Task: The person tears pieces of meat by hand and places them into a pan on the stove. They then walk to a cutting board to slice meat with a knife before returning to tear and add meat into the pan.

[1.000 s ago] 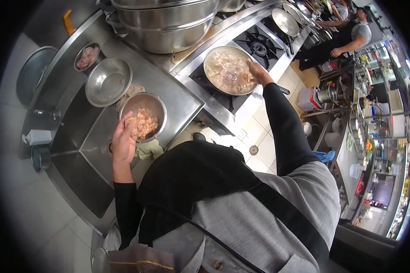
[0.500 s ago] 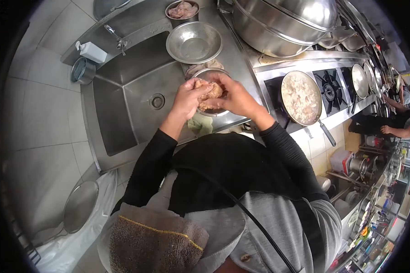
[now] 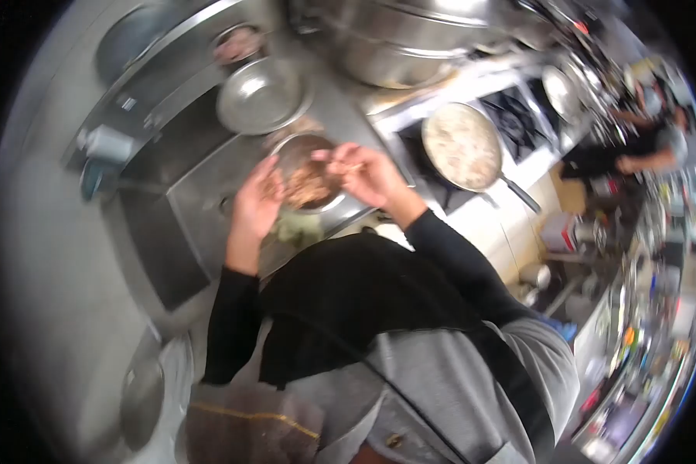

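A metal bowl stands on the counter at the sink's right side, with a lump of reddish-brown minced meat inside. At the bowl's left rim is my left hand, fingers stretched upward and apart from the lump, with bits of meat seemingly stuck to them. My right hand hovers over the right rim, its fingers loosely bent. Motion blur hides whether anything small is between them. A pale green cloth lies just below the bowl.
Left of the bowl is the sink. Behind stand an empty metal basin and a pot of raw meat. A pan of pale food sits on the stove, beside a large steamer. Another person stands far right.
My hands have parted and come off the meat, which now lies in the bowl. The whole view has shifted and turned, with blur.
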{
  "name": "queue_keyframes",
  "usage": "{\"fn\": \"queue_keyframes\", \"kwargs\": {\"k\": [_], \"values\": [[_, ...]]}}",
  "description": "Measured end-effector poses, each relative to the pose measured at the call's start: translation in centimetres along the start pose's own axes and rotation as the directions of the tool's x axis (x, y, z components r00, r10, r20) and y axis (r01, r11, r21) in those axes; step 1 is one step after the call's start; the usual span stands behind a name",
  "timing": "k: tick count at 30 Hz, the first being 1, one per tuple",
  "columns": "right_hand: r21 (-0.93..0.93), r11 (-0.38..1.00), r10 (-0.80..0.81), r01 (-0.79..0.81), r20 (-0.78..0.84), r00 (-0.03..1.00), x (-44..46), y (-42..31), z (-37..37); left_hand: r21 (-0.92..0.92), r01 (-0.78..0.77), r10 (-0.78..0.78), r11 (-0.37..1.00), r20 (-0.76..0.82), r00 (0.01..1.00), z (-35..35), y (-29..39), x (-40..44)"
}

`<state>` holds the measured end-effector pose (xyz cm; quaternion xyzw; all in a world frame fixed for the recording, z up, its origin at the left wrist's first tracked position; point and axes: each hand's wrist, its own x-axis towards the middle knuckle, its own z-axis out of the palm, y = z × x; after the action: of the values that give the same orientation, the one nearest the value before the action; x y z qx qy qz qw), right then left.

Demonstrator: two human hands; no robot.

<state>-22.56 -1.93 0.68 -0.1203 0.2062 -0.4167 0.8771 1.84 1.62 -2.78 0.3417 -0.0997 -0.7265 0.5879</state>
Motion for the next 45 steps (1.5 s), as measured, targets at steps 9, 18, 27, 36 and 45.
{"fn": "queue_keyframes", "kwargs": {"k": [9, 18, 27, 36, 45], "values": [[-0.776, 0.628, -0.504, 0.059, -0.348, 0.790, -5.6, -13.4, -10.8, 0.028, 0.164, -0.164, 0.986, -0.007, 0.986, 0.2, -0.2, -0.9], [-0.703, 0.691, -0.483, -0.168, -0.622, 0.617, -7.2, -28.5, -27.2, 0.389, -0.068, 0.065, 0.919, 0.021, 0.998, 2.3, -1.4, -2.1], [-0.903, 0.430, -0.685, 0.017, -0.314, 0.658, -3.1, -24.4, -19.0, 0.491, -0.078, 0.006, 0.868, 0.148, 0.989, 1.0, -0.8, -2.3], [-0.824, -0.126, -0.095, 0.552, 0.564, 0.820, 0.8, 0.7, 2.2, 0.610, -0.065, 0.075, 0.789, 0.010, 0.997, 4.4, -1.6, -1.3], [0.194, 0.980, 0.036, -0.038, 0.016, 0.999, -3.9, -3.3, -6.6, 0.202, -0.131, 0.133, 0.971, 0.006, 0.991, -3.4, 1.6, -2.6]]}}
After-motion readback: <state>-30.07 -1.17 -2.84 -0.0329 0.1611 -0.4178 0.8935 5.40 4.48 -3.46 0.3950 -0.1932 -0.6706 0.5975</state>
